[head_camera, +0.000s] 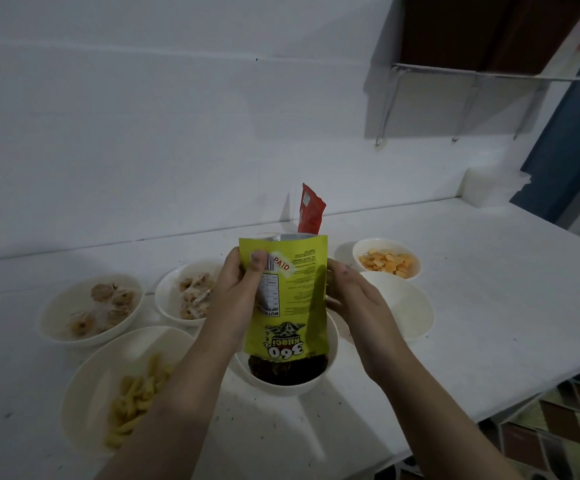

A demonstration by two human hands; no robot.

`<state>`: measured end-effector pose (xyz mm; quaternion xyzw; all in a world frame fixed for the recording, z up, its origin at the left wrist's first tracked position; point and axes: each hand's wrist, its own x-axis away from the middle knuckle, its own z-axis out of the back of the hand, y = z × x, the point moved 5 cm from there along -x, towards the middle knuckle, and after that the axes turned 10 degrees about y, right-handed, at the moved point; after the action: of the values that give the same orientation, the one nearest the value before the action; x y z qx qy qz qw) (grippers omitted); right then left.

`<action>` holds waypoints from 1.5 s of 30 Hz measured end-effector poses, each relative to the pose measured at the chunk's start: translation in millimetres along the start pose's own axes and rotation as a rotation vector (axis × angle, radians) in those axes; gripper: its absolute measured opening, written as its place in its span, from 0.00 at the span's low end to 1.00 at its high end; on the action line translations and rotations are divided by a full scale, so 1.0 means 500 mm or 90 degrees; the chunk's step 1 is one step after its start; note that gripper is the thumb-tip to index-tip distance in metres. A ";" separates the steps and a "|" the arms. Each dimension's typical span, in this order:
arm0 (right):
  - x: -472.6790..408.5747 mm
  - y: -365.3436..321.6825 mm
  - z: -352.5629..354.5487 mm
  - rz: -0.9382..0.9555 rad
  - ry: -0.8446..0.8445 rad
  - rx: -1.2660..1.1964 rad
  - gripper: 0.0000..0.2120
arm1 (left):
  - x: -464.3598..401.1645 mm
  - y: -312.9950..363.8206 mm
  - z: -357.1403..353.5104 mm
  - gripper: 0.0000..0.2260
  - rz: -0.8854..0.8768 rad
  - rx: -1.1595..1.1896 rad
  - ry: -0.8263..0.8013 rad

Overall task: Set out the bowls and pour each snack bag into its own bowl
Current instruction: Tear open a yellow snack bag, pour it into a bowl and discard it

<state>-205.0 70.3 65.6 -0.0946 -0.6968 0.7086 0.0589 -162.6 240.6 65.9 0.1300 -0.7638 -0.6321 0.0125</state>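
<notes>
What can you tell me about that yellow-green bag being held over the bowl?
The yellow-green bag is a glossy printed pouch, turned upside down with its mouth in a white bowl of dark snack. Its silvery base faces up. A PAID sticker and nutrition panel show. The left hand grips one edge; the right hand holds the other.

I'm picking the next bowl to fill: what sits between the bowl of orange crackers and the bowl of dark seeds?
In the head view, an empty white bowl lies between the cracker bowl and the seed bowl; the right hand partly overlaps it.
</notes>
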 end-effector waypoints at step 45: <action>-0.082 -0.075 -0.026 0.062 0.017 -0.172 0.14 | -0.042 -0.024 0.036 0.11 -0.006 -0.067 -0.140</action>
<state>-163.8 74.8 104.9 -0.1449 -0.7794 0.6093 0.0206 -143.5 260.5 53.7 0.0626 -0.7259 -0.6816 -0.0672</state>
